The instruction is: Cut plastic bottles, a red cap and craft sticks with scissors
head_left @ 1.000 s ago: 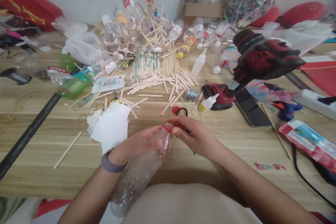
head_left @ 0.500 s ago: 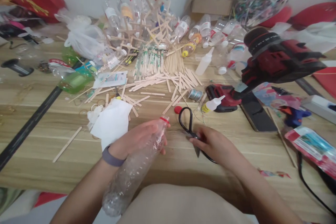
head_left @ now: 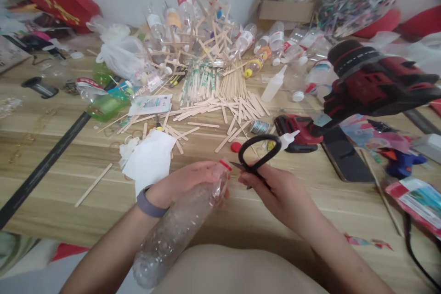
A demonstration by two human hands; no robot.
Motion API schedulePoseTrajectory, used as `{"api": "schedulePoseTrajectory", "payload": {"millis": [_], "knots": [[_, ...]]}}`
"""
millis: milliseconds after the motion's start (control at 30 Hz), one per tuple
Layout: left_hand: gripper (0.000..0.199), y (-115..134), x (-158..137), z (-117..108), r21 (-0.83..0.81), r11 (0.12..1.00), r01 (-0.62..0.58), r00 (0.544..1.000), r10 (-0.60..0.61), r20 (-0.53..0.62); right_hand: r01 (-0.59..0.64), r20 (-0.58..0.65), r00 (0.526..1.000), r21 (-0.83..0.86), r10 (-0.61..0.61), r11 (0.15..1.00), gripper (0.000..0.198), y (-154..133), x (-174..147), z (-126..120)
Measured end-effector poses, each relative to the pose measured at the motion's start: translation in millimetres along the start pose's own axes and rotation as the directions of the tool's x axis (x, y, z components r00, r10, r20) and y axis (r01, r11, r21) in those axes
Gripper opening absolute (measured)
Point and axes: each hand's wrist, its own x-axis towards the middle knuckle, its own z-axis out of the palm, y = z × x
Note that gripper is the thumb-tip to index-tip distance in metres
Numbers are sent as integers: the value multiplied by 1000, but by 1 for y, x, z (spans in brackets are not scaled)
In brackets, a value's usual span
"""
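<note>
My left hand is wrapped round the upper part of a clear plastic bottle, which lies tilted with its base toward my body. A red ring circles the bottle's uncapped neck. In my right hand is a pair of black-handled scissors, gripped near the pivot, with the handle loops pointing up and away. The blade tip sits close beside the red ring; whether it touches I cannot tell. Just beyond lies a red bottle cap, and a white paper sheet rests left of my left hand.
A red and black power drill stands at the right, near a phone. Loose craft sticks, skewers, a spool of wire and glue bottles spread across the middle. Several plastic bottles crowd the back.
My right hand has lifted and turned the scissors, bringing the blade from the tabletop to the bottle's neck. The left hand keeps its hold on the bottle. The view has shifted slightly.
</note>
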Motion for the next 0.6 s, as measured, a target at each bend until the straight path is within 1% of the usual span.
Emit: {"api": "schedulePoseTrajectory", "payload": {"millis": [33,100,200,300,433,600], "knots": [[31,0,2,2,7,1000,-6,1000,6,-17,44,-31,998,-60,-46,997,25,2,0,3],[27,0,7,3,18,1000,-24,997,26,-68,86,-79,992,-124,-96,989,23,6,-1,9],[25,-3,13,1,21,999,-42,991,45,-130,87,-101,990,-121,-99,989,22,13,-3,14],[25,-6,17,-5,8,999,-31,990,32,-141,104,-83,989,-159,-119,982,21,18,-4,15],[35,-11,18,-6,-17,1000,-11,988,8,-152,124,-56,989,-219,-139,968,19,21,-5,16],[30,-12,17,-3,20,999,-30,987,32,-160,130,-43,988,-246,-145,961,21,20,-6,17]]}}
